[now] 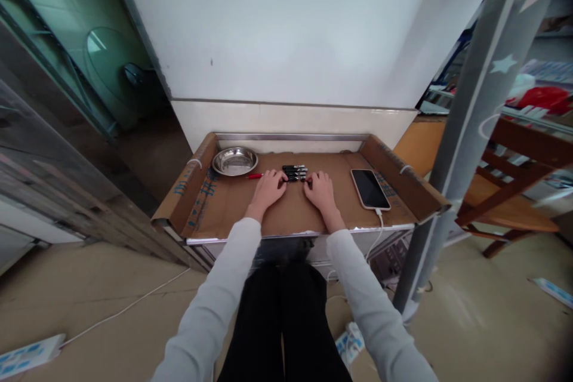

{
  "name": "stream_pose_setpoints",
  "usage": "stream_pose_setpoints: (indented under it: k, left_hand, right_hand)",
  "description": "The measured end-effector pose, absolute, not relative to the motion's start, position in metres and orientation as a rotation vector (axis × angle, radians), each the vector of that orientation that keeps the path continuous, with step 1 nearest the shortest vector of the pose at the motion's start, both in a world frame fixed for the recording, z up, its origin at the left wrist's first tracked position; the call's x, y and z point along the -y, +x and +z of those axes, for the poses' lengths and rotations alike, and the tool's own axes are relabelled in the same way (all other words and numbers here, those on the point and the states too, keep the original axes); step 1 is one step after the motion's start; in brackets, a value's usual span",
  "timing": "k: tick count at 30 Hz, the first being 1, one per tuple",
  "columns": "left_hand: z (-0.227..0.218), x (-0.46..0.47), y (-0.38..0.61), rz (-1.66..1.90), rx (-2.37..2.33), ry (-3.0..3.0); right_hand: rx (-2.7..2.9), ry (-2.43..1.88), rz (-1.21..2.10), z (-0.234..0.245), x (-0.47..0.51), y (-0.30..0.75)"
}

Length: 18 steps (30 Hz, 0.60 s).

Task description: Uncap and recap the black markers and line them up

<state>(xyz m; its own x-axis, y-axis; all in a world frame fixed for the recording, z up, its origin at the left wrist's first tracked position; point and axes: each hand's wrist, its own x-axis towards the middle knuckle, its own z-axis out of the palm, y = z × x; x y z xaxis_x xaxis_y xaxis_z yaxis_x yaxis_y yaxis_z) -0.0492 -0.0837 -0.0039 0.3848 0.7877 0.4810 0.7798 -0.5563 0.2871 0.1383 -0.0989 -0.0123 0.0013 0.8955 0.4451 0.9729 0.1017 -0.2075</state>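
Cardboard [290, 215] lines the tabletop at mid-frame. A steel bowl [234, 161] sits at its upper left, and 1 red pen [254, 176] lies just right of it, beside the left hand [268, 188]. That hand rests palm down with its fingers close together, tips at the left ends of the black pens [294, 172] bunched side by side at centre. The right hand [319, 190] mirrors it at the other ends. Whether either hand pinches a pen is too small to tell. Every pen in view lies on the cardboard. Farther right lies a cabled phone [369, 188].

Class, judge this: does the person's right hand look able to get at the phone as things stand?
Probably yes. The right hand rests by the black pens; the phone lies flat just to its right, with only bare cardboard between them.
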Motion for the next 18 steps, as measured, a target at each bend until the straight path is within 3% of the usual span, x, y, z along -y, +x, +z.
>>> stream_pose_setpoints:
  k: [18]
  left_hand:
    - [-0.0024,0.0824,-0.0481,0.961,-1.190,2.616]
  right_hand:
    - [2.128,-1.256,0.009,-0.0152,0.0917,0.1409]
